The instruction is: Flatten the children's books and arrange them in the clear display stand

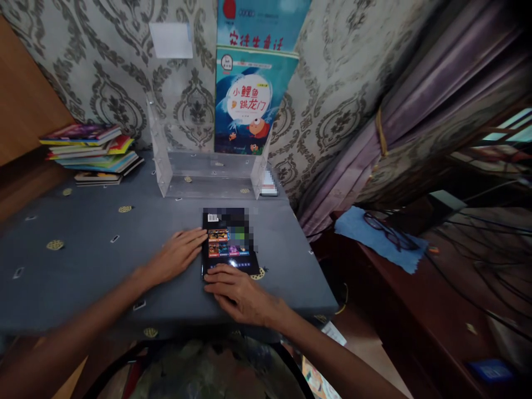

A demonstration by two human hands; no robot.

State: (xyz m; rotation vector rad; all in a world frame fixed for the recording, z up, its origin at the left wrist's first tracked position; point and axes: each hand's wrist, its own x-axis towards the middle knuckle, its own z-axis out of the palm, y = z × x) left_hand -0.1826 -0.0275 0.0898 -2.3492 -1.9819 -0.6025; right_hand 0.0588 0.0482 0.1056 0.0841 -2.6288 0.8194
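A dark book with a colourful back cover lies flat on the grey tablecloth, near the table's front edge. My left hand rests flat beside it, fingers stretched out and touching its left edge. My right hand lies flat at the book's near edge, fingers extended over its lower border. Neither hand grips anything. Behind the book stands a clear acrylic book stand with a blue picture book upright in it.
A stack of colourful books sits at the table's back left. Patterned wallpaper is behind. Purple curtains hang at right. A wooden side surface holds a blue cloth with spectacles and cables.
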